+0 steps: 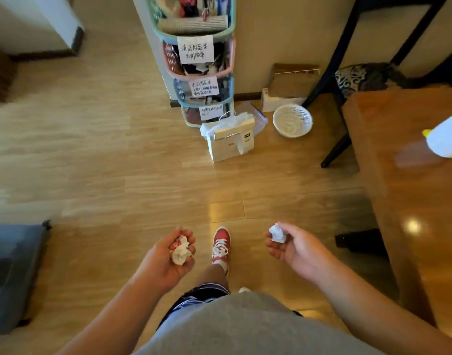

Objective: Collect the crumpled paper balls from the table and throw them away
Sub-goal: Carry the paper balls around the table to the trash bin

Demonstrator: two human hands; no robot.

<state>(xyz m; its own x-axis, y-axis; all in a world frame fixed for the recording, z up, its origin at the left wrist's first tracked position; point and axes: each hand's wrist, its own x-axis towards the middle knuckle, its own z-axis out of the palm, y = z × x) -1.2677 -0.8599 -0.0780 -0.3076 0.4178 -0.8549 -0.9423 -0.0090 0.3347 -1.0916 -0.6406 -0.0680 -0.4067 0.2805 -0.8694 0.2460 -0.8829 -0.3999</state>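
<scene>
The left hand (pixel 173 254) cups a crumpled paper ball (pixel 181 253) in curled fingers, with a pinkish scrap beside it. The right hand (pixel 287 243) pinches a smaller white paper ball (pixel 277 233) between thumb and fingertips. At twelve o'clock on the wooden floor stands a paper bag (pixel 231 143) lined with a white plastic bag, white material showing at its mouth. At one o'clock sits a white mesh basket (pixel 292 120) (whether it holds anything cannot be told). Behind the bag rise stacked labelled baskets (pixel 204 70) stuffed with mixed items. The table (pixel 412 188) lies at three o'clock.
</scene>
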